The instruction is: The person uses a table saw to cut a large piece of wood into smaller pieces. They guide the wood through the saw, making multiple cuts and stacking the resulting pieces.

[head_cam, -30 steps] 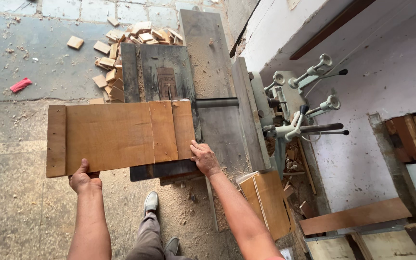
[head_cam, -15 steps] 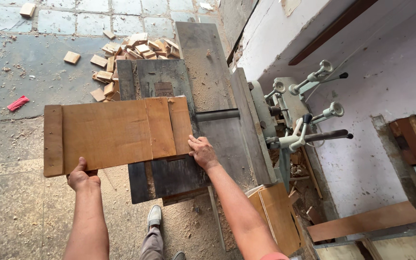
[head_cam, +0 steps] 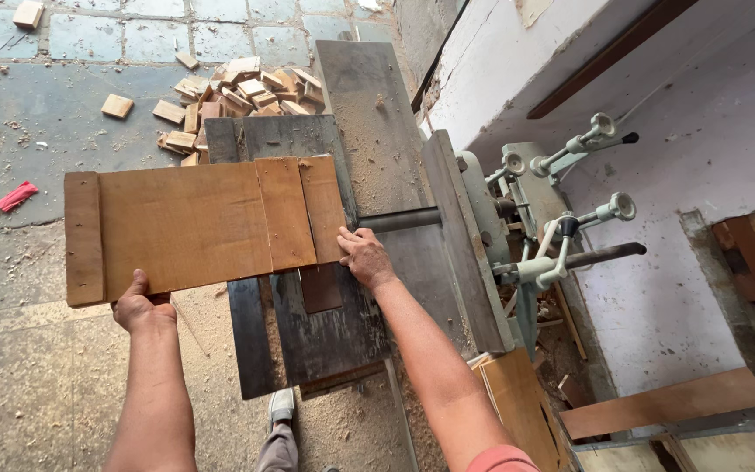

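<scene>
The left hand [head_cam: 140, 303], in the lower left of the frame, is clamped on the near edge of the flat brown wooden panel made of joined boards [head_cam: 194, 225]. The right hand [head_cam: 362, 253], near the centre, presses on the right end of the same panel, with its fingers curled over that edge. The panel lies flat across the middle left of the frame, and its right part rests over the dark grey metal table of the woodworking machine [head_cam: 329, 323]. In the upper left, a pile of small light wooden offcut blocks [head_cam: 229, 96] lies on the dusty tiled floor [head_cam: 37, 105].
</scene>
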